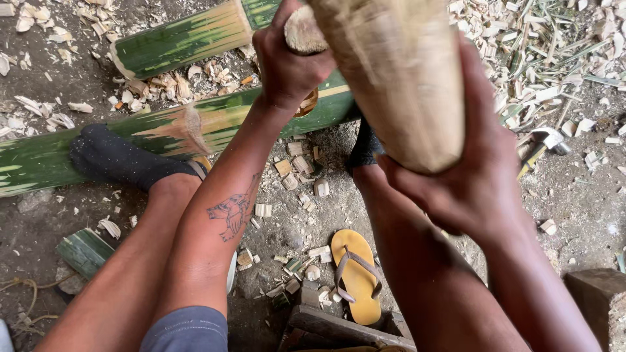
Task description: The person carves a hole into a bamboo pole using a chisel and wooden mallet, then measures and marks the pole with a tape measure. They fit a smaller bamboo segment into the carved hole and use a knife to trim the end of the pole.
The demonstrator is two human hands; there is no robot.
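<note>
A pale peeled bamboo section [398,78] is gripped near its lower end by the right hand [476,176]. A wooden handle [303,31] is clenched in the left hand [287,65], above the green bamboo pole [130,140] lying on the chip-strewn ground [574,195].

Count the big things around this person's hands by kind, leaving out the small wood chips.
Green bamboo poles: 2
Pale stripped bamboo piece held in both hands: 1
Yellow sandal: 1
Black socks: 2
Total: 6
</note>
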